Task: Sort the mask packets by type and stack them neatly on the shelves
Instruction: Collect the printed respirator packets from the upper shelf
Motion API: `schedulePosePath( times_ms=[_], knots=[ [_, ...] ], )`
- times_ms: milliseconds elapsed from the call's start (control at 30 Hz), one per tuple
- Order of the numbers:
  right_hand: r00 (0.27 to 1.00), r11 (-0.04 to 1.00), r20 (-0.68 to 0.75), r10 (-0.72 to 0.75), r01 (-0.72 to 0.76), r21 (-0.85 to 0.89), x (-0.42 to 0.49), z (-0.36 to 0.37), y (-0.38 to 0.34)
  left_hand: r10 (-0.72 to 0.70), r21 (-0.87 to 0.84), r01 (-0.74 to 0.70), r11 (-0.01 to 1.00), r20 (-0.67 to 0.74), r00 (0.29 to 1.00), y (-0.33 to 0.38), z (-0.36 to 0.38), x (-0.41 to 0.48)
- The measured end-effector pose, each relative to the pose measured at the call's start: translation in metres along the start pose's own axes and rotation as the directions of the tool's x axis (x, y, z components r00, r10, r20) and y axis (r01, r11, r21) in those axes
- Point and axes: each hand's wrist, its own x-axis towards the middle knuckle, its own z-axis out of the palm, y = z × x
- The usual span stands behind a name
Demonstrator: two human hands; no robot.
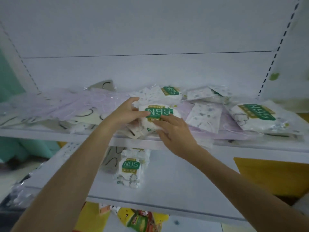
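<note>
A white mask packet with a green N95 label (pixel 158 113) lies at the front middle of the upper shelf (pixel 55 133). My left hand (pixel 125 113) grips its left side, thumb over the label. My right hand (pixel 173 131) holds its right and lower edge, fingers curled round it. More N95 packets lie behind (pixel 170 92) and at the right (pixel 257 114). Pale purple packets (pixel 80 104) spread over the left of this shelf, with white speckled packets (pixel 205 118) at the right. On the lower shelf (pixel 184 181) stands one N95 packet (pixel 129 169) beside a grey packet (pixel 112 159).
The white back panel and slotted uprights (pixel 274 59) close in the shelf. Yellow cardboard (pixel 274 174) sits at the right of the lower shelf. Colourful snack packets (pixel 140 220) lie below the lower shelf. Loose purple packets (pixel 20 190) hang at the lower left.
</note>
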Motion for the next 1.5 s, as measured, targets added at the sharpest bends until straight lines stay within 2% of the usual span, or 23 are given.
schedulePosePath(
  times_ms=[100, 233, 300, 367, 433, 467, 600, 767, 933, 1033, 1133, 1233, 1300, 1400, 1500],
  knots=[
    [0.989, 0.998, 0.145, -0.002, -0.006, 0.057, 0.015, -0.015, -0.003, -0.06, -0.241, 0.061, 0.969, 0.013, 0.998, -0.002, -0.002, 0.006],
    [0.907, 0.984, 0.421, -0.006, -0.069, 0.162, 0.032, -0.049, -0.005, -0.112, -0.514, 0.115, 0.85, 0.035, 0.993, 0.003, -0.007, 0.013],
    [0.918, 0.974, 0.394, 0.043, -0.126, 0.188, 0.05, -0.063, -0.001, -0.099, -0.525, 0.088, 0.846, 0.007, 0.995, 0.007, -0.013, 0.014],
    [0.964, 0.957, 0.223, 0.142, -0.191, 0.218, 0.076, -0.072, 0.013, -0.076, -0.476, 0.033, 0.879, -0.072, 0.995, 0.003, -0.021, 0.018],
    [0.962, 0.937, 0.071, 0.265, -0.274, 0.217, 0.103, -0.071, 0.034, -0.046, -0.473, -0.037, 0.881, -0.163, 0.986, -0.004, -0.028, 0.024],
    [0.947, 0.929, 0.048, 0.319, -0.322, 0.185, 0.115, -0.067, 0.046, -0.027, -0.482, -0.077, 0.872, -0.206, 0.978, -0.007, -0.029, 0.026],
    [0.899, 0.903, 0.108, 0.425, -0.429, 0.018, 0.146, -0.041, 0.077, 0.056, -0.438, -0.262, 0.86, -0.429, 0.901, -0.016, -0.025, 0.034],
    [0.815, 0.833, 0.18, 0.551, -0.551, -0.05, 0.159, -0.02, 0.086, 0.018, -0.488, -0.289, 0.823, -0.488, 0.873, -0.032, 0.002, 0.045],
    [0.749, 0.757, 0.261, 0.61, -0.647, 0.09, 0.172, -0.022, 0.089, 0.05, -0.453, -0.337, 0.826, -0.535, 0.843, -0.047, 0.01, 0.053],
    [0.763, 0.759, 0.279, 0.583, -0.634, 0.147, 0.174, -0.025, 0.088, 0.055, -0.435, -0.332, 0.837, -0.537, 0.842, -0.048, 0.011, 0.055],
    [0.825, 0.829, 0.255, 0.505, -0.545, 0.123, 0.176, -0.022, 0.083, 0.087, -0.382, -0.344, 0.858, -0.551, 0.83, -0.049, 0.011, 0.057],
    [0.897, 0.896, 0.141, 0.419, -0.434, 0.1, 0.176, -0.015, 0.074, 0.137, -0.272, -0.338, 0.901, -0.561, 0.816, -0.049, 0.012, 0.055],
    [0.921, 0.911, 0.083, 0.382, -0.39, 0.133, 0.175, -0.014, 0.069, 0.189, -0.173, -0.338, 0.925, -0.563, 0.804, -0.047, 0.012, 0.053],
    [0.937, 0.918, -0.01, 0.35, -0.341, 0.204, 0.173, -0.017, 0.065, 0.241, -0.06, -0.327, 0.943, -0.552, 0.798, -0.045, 0.011, 0.056],
    [0.929, 0.946, -0.214, 0.303, -0.267, 0.183, 0.17, -0.031, 0.059, 0.244, 0.002, -0.281, 0.96, -0.499, 0.832, -0.034, 0.008, 0.053]
  ],
)
